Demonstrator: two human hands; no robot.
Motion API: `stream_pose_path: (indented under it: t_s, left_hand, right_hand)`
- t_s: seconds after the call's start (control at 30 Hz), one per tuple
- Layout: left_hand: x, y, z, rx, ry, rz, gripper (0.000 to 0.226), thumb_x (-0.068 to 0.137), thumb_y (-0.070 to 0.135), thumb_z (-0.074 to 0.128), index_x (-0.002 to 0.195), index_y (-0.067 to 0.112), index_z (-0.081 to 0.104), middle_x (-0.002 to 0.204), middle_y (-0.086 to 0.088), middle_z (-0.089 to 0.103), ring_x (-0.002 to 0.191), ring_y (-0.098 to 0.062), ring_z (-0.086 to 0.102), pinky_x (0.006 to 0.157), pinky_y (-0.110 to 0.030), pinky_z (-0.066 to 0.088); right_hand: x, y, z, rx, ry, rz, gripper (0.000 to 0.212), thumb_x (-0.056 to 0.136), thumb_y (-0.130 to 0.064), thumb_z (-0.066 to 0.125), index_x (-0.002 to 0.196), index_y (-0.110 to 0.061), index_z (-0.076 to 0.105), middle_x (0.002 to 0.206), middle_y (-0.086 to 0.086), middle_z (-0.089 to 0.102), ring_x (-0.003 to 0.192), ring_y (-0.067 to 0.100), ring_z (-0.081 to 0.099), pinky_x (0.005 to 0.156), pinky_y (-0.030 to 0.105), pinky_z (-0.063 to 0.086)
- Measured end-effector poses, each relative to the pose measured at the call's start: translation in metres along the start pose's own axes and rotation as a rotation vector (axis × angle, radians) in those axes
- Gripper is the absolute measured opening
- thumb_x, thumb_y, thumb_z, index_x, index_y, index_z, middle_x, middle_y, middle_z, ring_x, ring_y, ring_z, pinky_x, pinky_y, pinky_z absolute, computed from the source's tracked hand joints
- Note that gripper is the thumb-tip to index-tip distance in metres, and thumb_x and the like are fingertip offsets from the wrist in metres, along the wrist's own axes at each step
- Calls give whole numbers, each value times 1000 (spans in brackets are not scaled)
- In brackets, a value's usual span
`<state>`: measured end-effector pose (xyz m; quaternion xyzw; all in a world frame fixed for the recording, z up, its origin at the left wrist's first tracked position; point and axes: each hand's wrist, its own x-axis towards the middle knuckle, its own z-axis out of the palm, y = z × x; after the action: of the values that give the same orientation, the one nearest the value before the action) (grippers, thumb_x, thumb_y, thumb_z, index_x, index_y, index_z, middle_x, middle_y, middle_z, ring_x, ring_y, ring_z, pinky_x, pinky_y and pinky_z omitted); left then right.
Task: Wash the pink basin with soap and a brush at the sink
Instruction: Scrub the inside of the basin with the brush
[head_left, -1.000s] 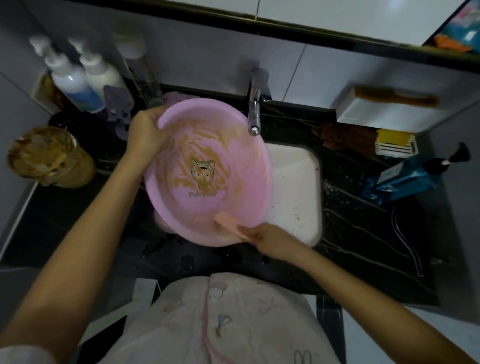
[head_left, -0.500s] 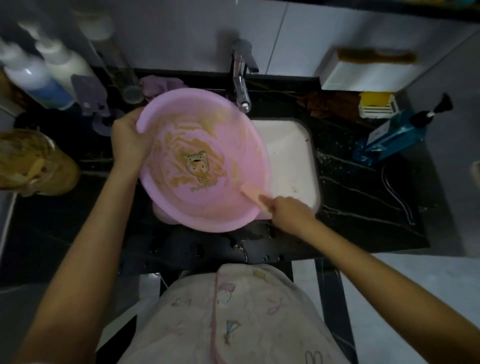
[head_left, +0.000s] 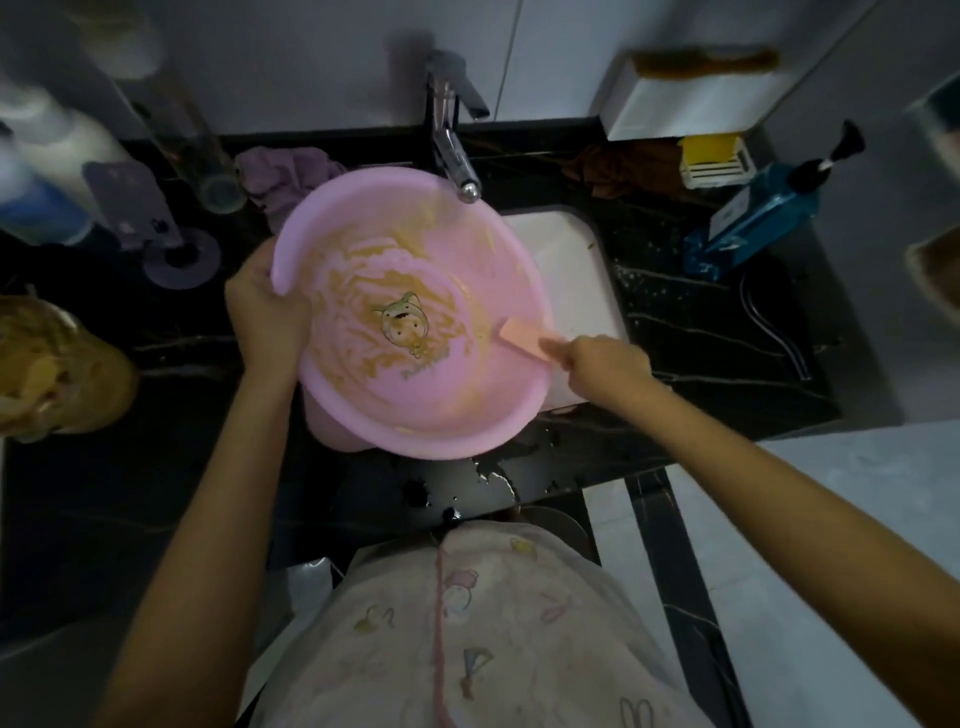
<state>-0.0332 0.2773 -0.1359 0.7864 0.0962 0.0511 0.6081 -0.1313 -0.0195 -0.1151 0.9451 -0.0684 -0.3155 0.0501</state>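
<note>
The pink basin (head_left: 462, 410) is tilted over the left part of the white sink (head_left: 571, 270), its inside smeared with yellow-brown residue around a cartoon bear print. My left hand (head_left: 262, 312) grips its left rim. My right hand (head_left: 602, 364) holds a small orange-pink brush (head_left: 519, 335) whose head lies against the basin's inner right wall. The chrome faucet (head_left: 457, 156) ends just above the basin's far rim; no water stream shows.
Pump bottles (head_left: 47, 171) and a purple holder (head_left: 156, 223) stand at the left, with a brown-smeared container (head_left: 57, 374) at the left edge. A blue pump bottle (head_left: 763, 213), a yellow-white soap dish (head_left: 714, 158) and a white wall box (head_left: 691, 98) are at the right. Water pools on the black counter (head_left: 493, 483).
My right hand has carried the brush from the basin's near rim up along the right inner wall. The basin has tipped a bit more upright; the camera shifted.
</note>
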Motion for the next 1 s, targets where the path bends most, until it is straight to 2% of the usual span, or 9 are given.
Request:
stream_pose_path:
  t_s: [0.17,0.3,0.43,0.57,0.63,0.7,0.8,0.9,1.0]
  left_hand:
    - [-4,7,4,9,-32,89,62,64,-11,41,119,7,64,105,-10,68,94,-14,63,81,-22,52]
    - [-10,11,6,1,8,94,55,70,-12,45,116,12,65,100,-2,66,88,-4,61,74,-13,49]
    - [-11,7,5,-2,34,92,50,72,-9,47,114,11,67,97,-1,67,85,-5,61,72,-15,50]
    - [-12,7,4,-10,26,87,51,73,-9,50,116,13,66,101,-4,68,89,-9,63,76,-19,53]
    - [-13,9,5,-17,16,77,53,74,-9,49,116,18,66,101,-3,68,90,-10,64,77,-20,54]
    - [-15,9,5,-12,21,68,54,73,-9,46,115,20,65,100,-1,68,91,-10,64,77,-22,54]
    - [-15,6,6,-26,42,44,54,73,-8,47,115,20,65,102,-2,68,93,-12,65,79,-23,54]
    - [-15,7,9,-39,52,53,55,73,-11,45,113,21,65,100,-1,67,91,-8,64,77,-19,53]
    - [-18,8,9,-50,64,66,59,70,-14,42,113,20,65,98,-2,67,86,-4,63,73,-15,51]
  right_hand:
    - [30,-6,-16,-35,162,34,54,100,-18,36,149,-33,18,89,7,45,74,24,50,62,31,41]
    - [14,-38,-5,158,-178,-79,41,102,-28,31,142,-20,39,120,9,57,105,27,58,84,27,49]
    - [-10,-59,-15,446,-569,-219,44,99,-10,32,140,-21,44,61,2,40,42,13,36,33,17,30]
    - [26,-33,-26,29,-286,-123,40,100,-18,34,139,-19,42,103,5,58,80,17,57,65,26,44]
    - [40,-23,-26,-181,-22,-56,48,99,-18,35,146,-24,26,109,7,56,88,25,59,63,30,43]
    - [36,-31,-27,-184,-18,-71,50,99,-15,35,147,-22,23,111,8,57,92,26,60,64,30,44]
    - [8,-54,-19,6,-340,-199,44,98,-11,31,141,-14,38,122,9,54,105,27,57,74,29,45]
    - [-31,-88,-26,513,-494,-293,48,98,-12,30,142,-25,40,72,-1,47,57,16,45,48,19,35]
    - [-46,-107,-26,913,-499,-289,45,100,-16,33,142,-32,39,60,-1,37,49,14,31,39,18,28]
